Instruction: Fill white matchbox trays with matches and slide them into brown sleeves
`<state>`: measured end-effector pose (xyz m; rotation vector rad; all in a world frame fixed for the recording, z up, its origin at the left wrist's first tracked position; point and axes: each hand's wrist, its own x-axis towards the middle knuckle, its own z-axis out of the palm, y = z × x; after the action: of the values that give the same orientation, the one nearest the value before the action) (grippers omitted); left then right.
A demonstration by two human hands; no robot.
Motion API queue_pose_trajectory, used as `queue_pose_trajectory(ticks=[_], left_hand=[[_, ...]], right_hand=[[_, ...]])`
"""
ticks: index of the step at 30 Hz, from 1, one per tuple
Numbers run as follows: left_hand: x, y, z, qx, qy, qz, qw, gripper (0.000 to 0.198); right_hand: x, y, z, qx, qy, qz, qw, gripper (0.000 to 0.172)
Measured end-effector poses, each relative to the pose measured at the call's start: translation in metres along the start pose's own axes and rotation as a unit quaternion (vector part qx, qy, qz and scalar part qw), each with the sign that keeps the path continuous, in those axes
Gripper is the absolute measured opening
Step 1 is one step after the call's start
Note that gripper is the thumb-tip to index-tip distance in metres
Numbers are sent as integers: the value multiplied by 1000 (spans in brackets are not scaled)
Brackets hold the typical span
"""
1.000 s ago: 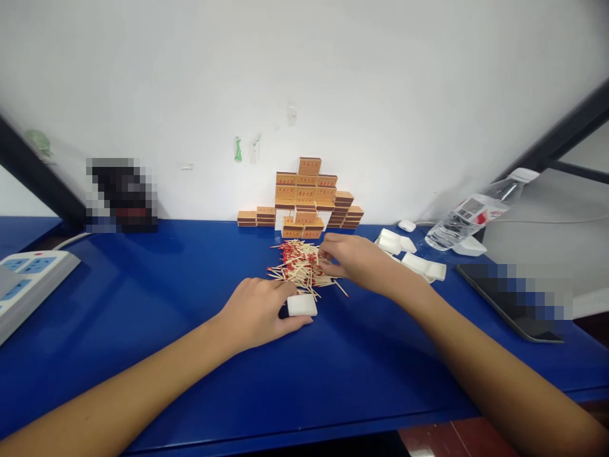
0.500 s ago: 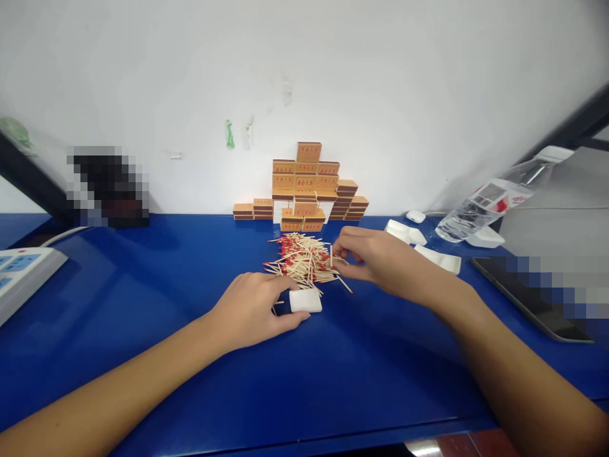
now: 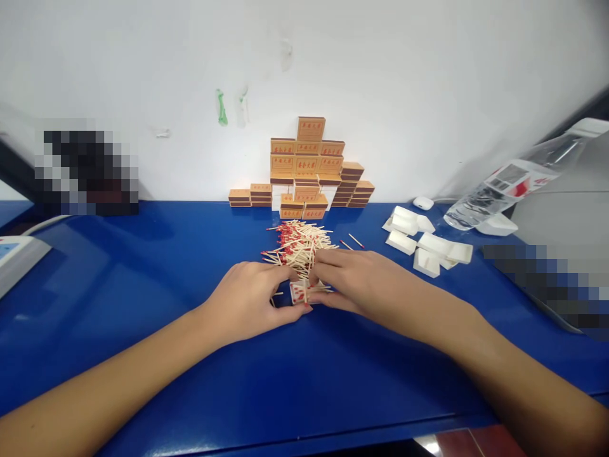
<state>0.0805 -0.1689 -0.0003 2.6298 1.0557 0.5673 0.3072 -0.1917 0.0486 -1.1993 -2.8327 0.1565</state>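
A small white matchbox tray [image 3: 295,292] lies on the blue table with red-tipped matches in it. My left hand [image 3: 257,293] grips the tray from the left, thumb at the near side and fingers at the far side. Over the tray's right part, my right hand [image 3: 345,279] pinches several matches, some lying across the tray. Its fingers hide part of the tray. Just behind both hands is a heap of loose matches [image 3: 302,244], most heads pointing left. A stray match or two lie by my left fingers.
Orange matchboxes [image 3: 307,165] are stacked against the white wall. More white trays [image 3: 402,242] lie at the right, near a tilted plastic bottle [image 3: 511,181] and a dark flat device [image 3: 533,285]. Two loose matches [image 3: 356,240] lie right of the heap. A power strip [image 3: 21,266] is at the left.
My right hand has moved left and nearer from the heap to the tray, bringing matches. Matches now show in the tray, which looked bare before. The view has shifted slightly.
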Motion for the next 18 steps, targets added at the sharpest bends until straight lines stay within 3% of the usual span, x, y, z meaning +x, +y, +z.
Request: queue_pose_trajectory(ticks=[5,9,18], left_hand=[[-1,-1,0,-1,0,4,1000,34],[-1,-1,0,7,2,5,1000,33],[0,1,-2,-3,-17,-18,1000,32]], right_hand=[[-3,9,2,35,22,10,999,17],[-4,14,6,98,22,-24,995,23],[-4,4,6,174,-1,-37,984,25]])
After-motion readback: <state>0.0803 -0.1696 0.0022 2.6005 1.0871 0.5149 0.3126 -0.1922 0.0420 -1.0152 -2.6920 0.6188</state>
